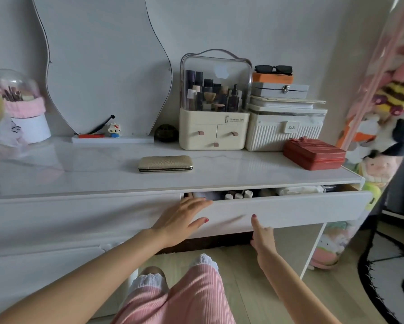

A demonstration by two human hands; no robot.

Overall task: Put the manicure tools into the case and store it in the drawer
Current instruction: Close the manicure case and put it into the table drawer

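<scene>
1. Head view, task items. The closed gold case (165, 163) lies flat on the white tabletop (79, 174), near its front edge and well apart from both hands. The drawer (287, 208) under the tabletop's right half stands slightly open; through the gap at its top small white-capped bottles (238, 195) and a pale bundle (300, 190) are visible.

2. Head view, left hand (183, 219). The hand lies flat against the drawer front at its left end, fingers straight and spread, fingertips reaching the front's top edge, thumb pointing right across the panel. It holds nothing.

3. Head view, right hand (263, 236). The hand is at the lower edge of the drawer front, right of the left hand. One finger with a red nail points up against the panel; the other fingers are folded out of sight below the edge, so whether they hook the underside cannot be told.

4. Head view, surroundings. Behind the case, against the wall, stand a wavy-edged mirror (103, 66), a clear-lidded cosmetics organiser (214, 101), a ribbed white box (285, 132) stacked with smaller boxes and sunglasses (274, 69), and a red box (314, 154). A domed brush holder (21, 104) sits at far left. Plush toys (383, 127) hang at right.
</scene>
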